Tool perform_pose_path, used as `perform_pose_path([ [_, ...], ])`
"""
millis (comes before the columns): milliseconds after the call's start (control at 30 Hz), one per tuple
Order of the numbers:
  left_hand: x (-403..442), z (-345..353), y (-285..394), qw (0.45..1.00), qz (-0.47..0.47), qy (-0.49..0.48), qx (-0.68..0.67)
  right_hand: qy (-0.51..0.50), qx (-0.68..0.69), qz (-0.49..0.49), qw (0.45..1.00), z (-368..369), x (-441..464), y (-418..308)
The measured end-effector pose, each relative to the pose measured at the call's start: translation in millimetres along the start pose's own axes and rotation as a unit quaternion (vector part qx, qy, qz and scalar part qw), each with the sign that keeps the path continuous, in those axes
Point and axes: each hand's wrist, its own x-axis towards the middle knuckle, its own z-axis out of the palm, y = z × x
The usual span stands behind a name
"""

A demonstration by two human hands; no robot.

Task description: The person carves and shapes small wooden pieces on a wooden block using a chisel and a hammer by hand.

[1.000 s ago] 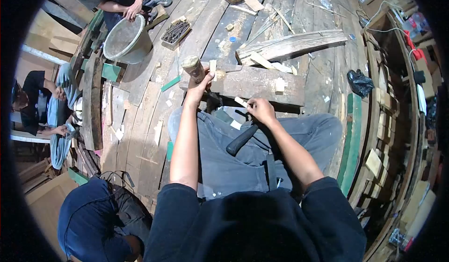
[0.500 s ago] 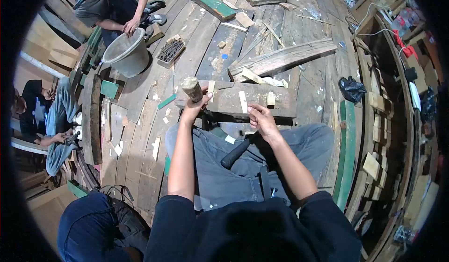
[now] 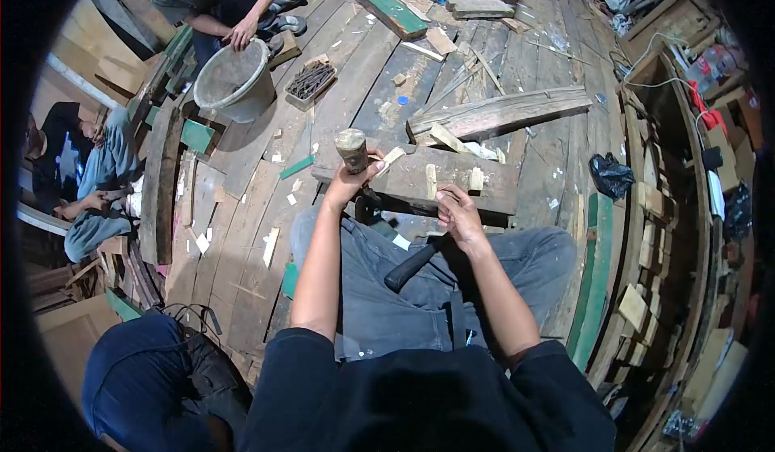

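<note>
My left hand (image 3: 353, 182) is closed around a thick, round-ended wooden piece (image 3: 351, 148), which looks like a mallet head or a stout handle. At its fingertips is a pale wood sliver (image 3: 392, 158), tilted over the plank. My right hand (image 3: 460, 216) pinches the lower end of a small pale wood strip (image 3: 431, 181), upright in view above the thick wooden plank (image 3: 492, 190). Beside it on the plank sits a small wood block (image 3: 476, 179). A tool with a black handle (image 3: 413, 266) lies across my lap; its far end is hidden by my right hand.
A heavy beam (image 3: 504, 115) lies beyond the plank. To the left are a box of nails (image 3: 311, 82) and a grey bucket (image 3: 234, 82) with a person's hands on its rim. Another person sits far left. Green timber (image 3: 596, 270) and a black bag (image 3: 611, 174) are at right.
The sliver at my left fingertips has tipped from upright to slanting right. My right hand has shifted slightly right and down with its strip. The whole view has also shifted a little.
</note>
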Motion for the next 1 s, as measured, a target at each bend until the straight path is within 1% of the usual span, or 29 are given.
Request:
perform_pose_path([
  [133, 0.0, -1.3, 5.0, 1.0, -0.018, -0.01, -0.012, -0.026, 0.045, -0.001, 0.999, -1.4, -3.3, -4.5],
  [167, 0.4, -2.1, 4.6, 0.999, -0.027, -0.013, -0.017, -0.012, -0.004, -0.017, 1.0, -4.2, -0.8, -3.4],
  [267, 2.3, -0.6, 1.1, 1.0, 0.004, -0.016, -0.02, 0.067, -0.012, -0.002, 0.998, -11.2, 5.4, 4.7],
  [300, 1.3, -2.1, 0.4, 1.0, -0.024, -0.013, -0.009, 0.065, -0.026, -0.004, 0.998, -14.3, 5.9, 7.1],
  [333, 2.3, -2.1, -6.5, 1.0, -0.004, 0.003, -0.007, 0.071, -0.031, -0.005, 0.997, -18.1, 8.0, 12.6],
  [367, 3.1, -5.3, -13.1, 0.999, -0.037, 0.013, 0.025, 0.065, -0.039, 0.009, 0.997, -17.0, 4.6, 14.2],
  [400, 2.4, -8.6, -18.9, 0.998, -0.059, 0.02, 0.018, 0.066, -0.045, 0.017, 0.997, -15.0, 1.9, 13.7],
  [433, 0.9, -15.2, -32.4, 0.996, -0.067, 0.034, 0.047, 0.035, -0.09, -0.004, 0.995, -15.8, 2.5, 18.3],
  [467, -7.4, -3.7, -14.3, 0.999, -0.032, 0.036, 0.011, 0.017, -0.137, -0.024, 0.99, -18.4, 6.7, 27.7],
  [500, 7.4, -29.3, -38.0, 0.994, -0.028, -0.049, 0.089, 0.003, -0.107, -0.025, 0.994, -20.3, 11.7, 37.4],
  [533, -2.7, -21.3, -28.5, 0.991, -0.033, -0.008, 0.129, -0.048, -0.144, -0.086, 0.985, -27.6, 29.2, 56.0],
  [567, -2.5, -16.6, -27.1, 0.995, -0.056, -0.027, 0.084, -0.038, -0.168, -0.059, 0.983, -14.8, 14.3, 39.8],
  [600, -7.6, -8.3, -18.6, 0.995, -0.035, -0.04, 0.089, -0.064, -0.165, -0.113, 0.978, -16.4, 36.8, 69.2],
  [633, -3.1, -16.3, -34.5, 0.986, 0.017, -0.066, 0.15, -0.048, -0.287, -0.203, 0.935, -2.0, 22.2, 60.0],
  [667, -10.3, -18.8, -29.1, 0.976, 0.033, -0.112, 0.183, -0.071, -0.29, -0.222, 0.928, 11.1, 10.5, 54.4],
  [700, -23.2, -2.8, -2.6, 0.968, -0.053, -0.178, 0.167, -0.035, -0.318, -0.318, 0.892, 17.4, 12.2, 69.7],
  [733, -23.3, -3.8, -16.9, 0.969, 0.023, -0.209, 0.132, -0.005, -0.347, -0.408, 0.844, 22.1, 15.8, 79.3],
  [767, -22.3, 1.1, -16.2, 0.955, 0.023, -0.277, 0.108, -0.02, -0.354, -0.388, 0.85, 21.7, 14.2, 80.3],
  [800, -20.3, 2.5, -14.0, 0.941, 0.028, -0.299, 0.156, -0.041, -0.36, -0.367, 0.857, 21.8, 8.7, 73.9],
  [833, -20.4, 3.7, -13.8, 0.945, -0.002, -0.297, 0.136, -0.042, -0.3, -0.313, 0.9, 19.3, -0.3, 70.7],
  [867, -21.2, 10.2, -10.2, 0.948, -0.032, -0.294, 0.117, -0.031, -0.313, -0.297, 0.902, 10.7, -5.7, 63.7],
  [933, -24.7, 19.1, -1.5, 0.946, 0.038, -0.277, 0.163, -0.01, -0.333, -0.264, 0.905, -11.1, -14.5, 49.1],
  [967, -23.7, 14.4, -2.2, 0.949, 0.04, -0.239, 0.201, 0.07, -0.314, -0.297, 0.899, -26.3, -14.6, 50.9],
  [1000, -21.0, 9.5, -12.9, 0.963, 0.043, -0.187, 0.19, 0.141, -0.339, -0.326, 0.871, -42.0, -20.7, 40.5],
])
